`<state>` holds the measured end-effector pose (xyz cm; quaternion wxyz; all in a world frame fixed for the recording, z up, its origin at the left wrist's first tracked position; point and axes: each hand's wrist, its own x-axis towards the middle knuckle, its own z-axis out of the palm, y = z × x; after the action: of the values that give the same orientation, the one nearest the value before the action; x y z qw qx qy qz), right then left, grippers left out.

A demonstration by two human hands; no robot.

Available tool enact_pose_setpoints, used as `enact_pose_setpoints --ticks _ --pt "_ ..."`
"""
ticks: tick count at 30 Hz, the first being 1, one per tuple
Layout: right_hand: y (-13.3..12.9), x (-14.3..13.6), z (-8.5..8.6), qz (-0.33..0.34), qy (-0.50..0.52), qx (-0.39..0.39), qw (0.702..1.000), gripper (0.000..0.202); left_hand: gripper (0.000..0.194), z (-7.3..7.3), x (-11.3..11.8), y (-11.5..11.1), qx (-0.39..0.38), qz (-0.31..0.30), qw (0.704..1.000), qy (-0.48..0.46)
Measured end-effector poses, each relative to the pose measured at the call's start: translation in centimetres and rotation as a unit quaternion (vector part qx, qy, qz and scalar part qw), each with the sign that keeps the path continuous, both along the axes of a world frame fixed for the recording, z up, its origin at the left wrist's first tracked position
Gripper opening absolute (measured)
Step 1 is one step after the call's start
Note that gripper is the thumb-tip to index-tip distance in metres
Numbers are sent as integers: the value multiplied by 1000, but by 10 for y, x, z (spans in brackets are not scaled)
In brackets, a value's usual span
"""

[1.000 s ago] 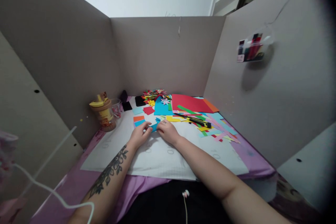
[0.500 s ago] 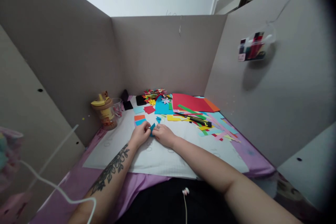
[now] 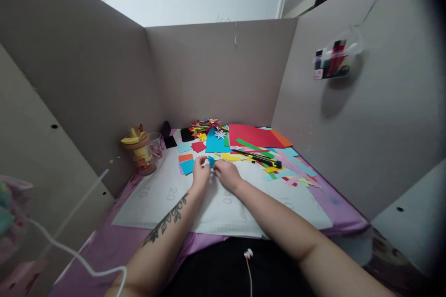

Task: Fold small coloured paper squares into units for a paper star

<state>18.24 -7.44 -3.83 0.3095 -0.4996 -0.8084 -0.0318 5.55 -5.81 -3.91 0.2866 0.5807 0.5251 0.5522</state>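
Over the middle of the white sheet (image 3: 205, 213), my left hand (image 3: 201, 171) and my right hand (image 3: 226, 173) are close together. A small blue paper piece (image 3: 211, 162) shows between their fingertips. My right fingers are closed at its right side. The left thumb and forefinger are curled beside it, and whether they touch it is too small to tell. Blue paper squares (image 3: 187, 166) lie just left of my left hand, beside an orange one (image 3: 186, 157). Beyond the hands are yellow strips (image 3: 230, 157) and a large blue sheet (image 3: 214, 141).
At the left stands a lidded cup (image 3: 141, 153) by a clear plastic cup (image 3: 155, 144). Folded paper stars (image 3: 205, 126) and a red sheet (image 3: 252, 137) lie at the back. A yellow-black cutter (image 3: 266, 161) rests among paper strips on the right. Grey panels surround the table.
Both hands have moved right and slightly away from me. The blue piece, earlier upright between my fingertips, now shows less clearly. The blue squares at left are more exposed.
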Motion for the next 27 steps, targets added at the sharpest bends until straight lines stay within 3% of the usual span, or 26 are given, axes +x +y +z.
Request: enact_pose_setpoints --ticks 2,5,8,11,14,19,22,27 --pt "1 8 4 -66 33 14 997 11 31 -10 6 -2 -17 1 999 -35" --pt "3 13 5 -88 58 16 994 11 31 -19 3 -8 -84 -56 993 -58" --pt "4 9 1 -36 61 19 997 10 30 -16 -14 -16 -132 -123 983 -40" --pt "3 2 -5 61 31 14 998 10 25 -5 -36 -23 -190 -113 975 -36" --pt "3 -4 -9 141 -10 6 990 11 21 6 -53 -27 -220 -111 967 66" --pt "1 -5 -10 197 -39 -12 979 14 24 10 -59 -35 -92 -33 938 333" --pt "-2 -5 -7 199 -47 -21 979 13 33 7 -55 -46 5 -5 919 395" --pt "-6 -8 -1 189 -67 -33 979 14 42 8 -53 -60 67 -43 870 486"
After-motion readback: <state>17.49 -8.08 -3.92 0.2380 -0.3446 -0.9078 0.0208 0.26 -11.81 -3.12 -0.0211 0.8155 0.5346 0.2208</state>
